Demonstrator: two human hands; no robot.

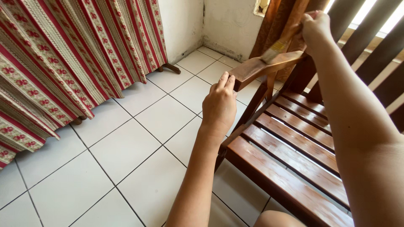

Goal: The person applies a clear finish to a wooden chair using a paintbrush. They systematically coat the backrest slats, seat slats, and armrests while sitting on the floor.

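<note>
White floor tiles (126, 143) with dark grout lines fill the lower left of the view, running back to a pale, scuffed wall (229, 23) at the corner of the room. Along the left side hangs a striped fabric cover (63, 54) in red and cream with a floral pattern, draped over furniture whose dark wooden feet (170, 67) show at its hem.

At the right stands a wooden chair (294, 155) with a slatted seat, its brown slats glossy and reflecting light. Its armrest (265, 65) juts out toward the wall corner, lighter and duller than the seat.

The left hand (219, 105) is closed around the near end of the armrest, fingers curled over its edge and thumb side up, steadying it. The right hand (315, 27) is raised at the far end of the armrest near the chair's back slats (374, 54), gripping the wooden handle of a paintbrush (280, 45). The brush angles down from the hand, and its pale bristles press flat on the top face of the armrest, about midway along it. A knee (277, 219) shows at the bottom edge beside the seat's front slat.
</note>
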